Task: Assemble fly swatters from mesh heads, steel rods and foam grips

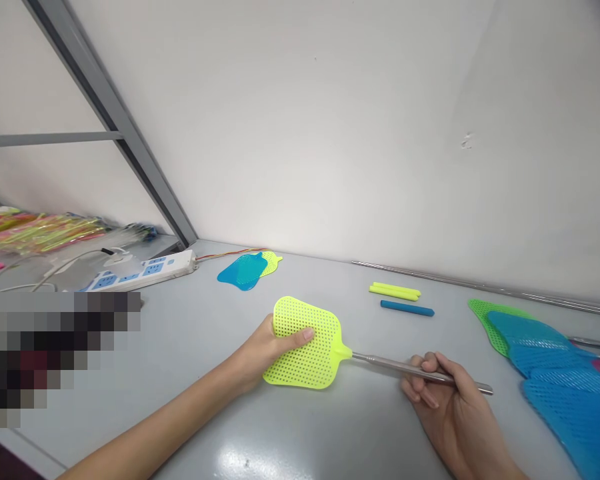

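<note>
Swatter head [310,365], yellow-green and perforated, is tilting above the grey table [340,433] near the middle of the view, its neck pointing toward the person's right. The left hand [266,352] is holding its left side, the thumb lying across the holed face and the other fingers hiding behind it. A slim metal rod [387,363] is extending from the neck, meeting it at the tip. The right hand [455,410] is holding the rod near its thicker far end, fingers curling around it and the end sticking out past the thumb; how firmly it is gripping, one cannot tell.

Beyond the rod, two yellow-green tubes [395,292] are lying side by side, with a blue tube [407,308] resting just nearer. Behind them, long metal rods [440,279] are running along the foot of the white wall [330,133]. Near the right hand, blue swatter heads [575,413] are overlapping in a pile, partly covering a green swatter head [486,323]. Farther left, a blue swatter head [240,272] is lying partly over a yellow one [271,262], and a white power strip [173,265] is resting beside them.
</note>
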A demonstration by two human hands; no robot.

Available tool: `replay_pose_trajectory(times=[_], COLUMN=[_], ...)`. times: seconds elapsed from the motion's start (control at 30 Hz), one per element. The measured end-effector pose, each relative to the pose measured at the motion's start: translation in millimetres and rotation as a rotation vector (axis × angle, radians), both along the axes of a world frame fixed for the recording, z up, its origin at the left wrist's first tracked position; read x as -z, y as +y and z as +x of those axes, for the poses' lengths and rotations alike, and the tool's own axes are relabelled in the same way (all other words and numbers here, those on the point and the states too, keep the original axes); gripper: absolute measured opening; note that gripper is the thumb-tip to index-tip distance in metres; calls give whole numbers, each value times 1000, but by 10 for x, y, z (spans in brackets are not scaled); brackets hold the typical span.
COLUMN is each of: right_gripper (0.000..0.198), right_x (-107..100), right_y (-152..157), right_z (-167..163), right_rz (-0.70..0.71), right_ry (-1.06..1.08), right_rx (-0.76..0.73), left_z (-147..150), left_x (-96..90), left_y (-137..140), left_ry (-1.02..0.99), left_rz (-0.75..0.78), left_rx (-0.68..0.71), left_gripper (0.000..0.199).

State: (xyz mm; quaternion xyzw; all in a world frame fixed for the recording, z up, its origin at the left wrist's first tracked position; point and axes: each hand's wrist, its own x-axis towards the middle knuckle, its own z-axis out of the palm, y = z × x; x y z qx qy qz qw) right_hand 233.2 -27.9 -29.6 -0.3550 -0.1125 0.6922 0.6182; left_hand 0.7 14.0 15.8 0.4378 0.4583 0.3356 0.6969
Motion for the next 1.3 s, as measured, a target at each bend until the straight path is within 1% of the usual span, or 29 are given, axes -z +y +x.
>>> replay_pose_trajectory(times=[0.17,0.27,0.43,0.6,0.7,0.83,0.97,1.13,1.3], right_gripper=[22,22,23,24,26,28,29,30,29], right_x=[-11,-9,-11,-20,-20,-26,-29,-2,19], right_y=[7,5,6,0,-10,-24,-20,17,41], right_z=[-8,-12,-34,-45,-45,-49,-51,-36,-18], right_rz=[-5,5,-17,-8,7,27,37,83,52], right_ry=[20,16,-21,-12,-16,-37,-47,-14,-17], right_rx=[24,21,17,14,3,-2,-26,-43,-58], left_z=[32,46,50,52,56,64,76,71,35], left_x=[35,29,-3,0,20,52,62,22,-31], left_y=[-43,-63,-93,-117,-127,-145,-165,-159,-118], left_ry=[-36,0,43,-17,-18,-8,-40,-29,-14], left_rz=[21,38,61,10,-31,-39,-49,-92,-76], left_rx=[-26,-57,-57,-31,-21,-43,-29,-26,-12], left_gripper=[29,31,28,23,23,21,20,21,25])
